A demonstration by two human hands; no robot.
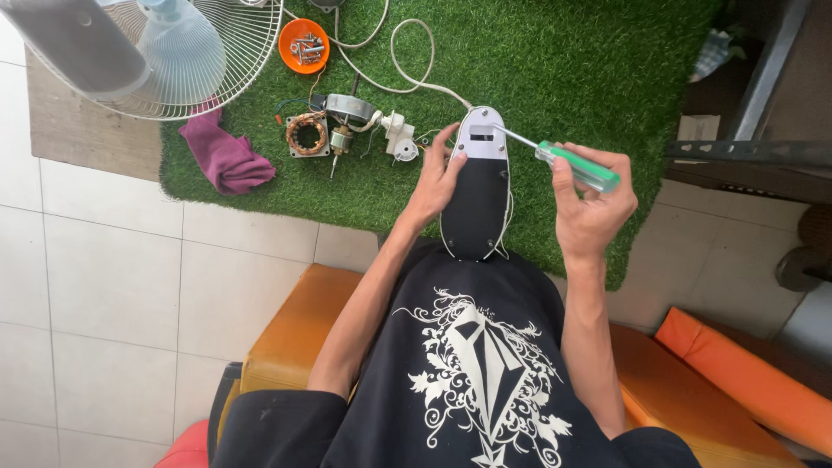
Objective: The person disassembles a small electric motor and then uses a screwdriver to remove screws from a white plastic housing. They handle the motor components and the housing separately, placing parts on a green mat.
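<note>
Home floor used as repair spot: white floor tiles [113,286], green turf mat [555,78], orange cushions [745,381].

Green see-through handle on the screwdriver [575,166], silver shaft. Black and white fan housing [476,186] with a white rim. Bright green grass mat [555,69]. Small orange bowl [304,45] of grey screws. Purple-pink rag [227,156]. White wire fan guard [217,52]. Copper-brown coil [307,134], maybe. Black shirt [472,373] with white swirly diamond print. Orange seat [299,325].
</note>
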